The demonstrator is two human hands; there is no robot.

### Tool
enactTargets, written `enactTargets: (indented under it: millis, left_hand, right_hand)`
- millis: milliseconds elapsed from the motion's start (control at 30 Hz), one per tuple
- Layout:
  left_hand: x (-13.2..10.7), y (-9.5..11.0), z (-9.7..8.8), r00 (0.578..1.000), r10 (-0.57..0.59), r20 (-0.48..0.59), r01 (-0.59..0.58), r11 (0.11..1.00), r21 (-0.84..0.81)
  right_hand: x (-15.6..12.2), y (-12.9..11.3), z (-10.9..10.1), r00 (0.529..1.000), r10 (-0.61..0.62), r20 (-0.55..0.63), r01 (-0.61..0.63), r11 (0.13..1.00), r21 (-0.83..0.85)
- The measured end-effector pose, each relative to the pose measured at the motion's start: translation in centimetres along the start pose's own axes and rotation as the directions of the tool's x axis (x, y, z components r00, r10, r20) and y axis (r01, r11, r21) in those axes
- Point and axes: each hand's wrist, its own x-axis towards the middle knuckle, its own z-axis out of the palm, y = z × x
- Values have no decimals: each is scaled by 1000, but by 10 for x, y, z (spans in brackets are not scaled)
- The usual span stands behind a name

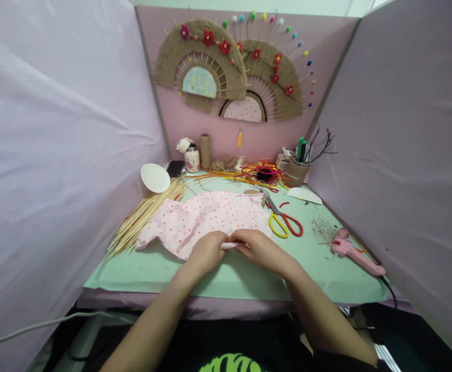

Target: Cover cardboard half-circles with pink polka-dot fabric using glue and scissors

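A piece of pink cloth with red dots [200, 217] lies spread on the green table top [156, 268]. My left hand [206, 252] and my right hand [259, 248] rest at its near edge, fingertips meeting. Both hands pinch the cloth's edge, where a small white fold shows between the fingers. Scissors with one yellow and one red handle [284, 222] lie just right of the cloth, near my right hand.
A bundle of thin bamboo sticks [148, 214] lies at the left. A pink glue gun [356, 253] sits at the right edge. At the back are a white paper plate [155, 177], a small jar [192, 158], twine, coloured strips and a pen cup [298, 170]. Woven fans hang on the wall.
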Motion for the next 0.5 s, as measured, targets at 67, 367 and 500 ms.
enactTargets:
  millis: [67,367,500]
  left_hand:
    - [-1,-5,-2,1000,-19,-4,18,998,-65]
    - [7,-32,-7,939,-250,-235,63,798,-599]
    - [14,-32,-11,874,-403,-272,-57,471,-880]
  right_hand:
    - [-4,3,-6,999,25,36,-25,1000,0]
    - [-7,21,-24,981,138,-137,-154,981,-115]
    - [-8,1,-26,986,48,-158,-31,994,103]
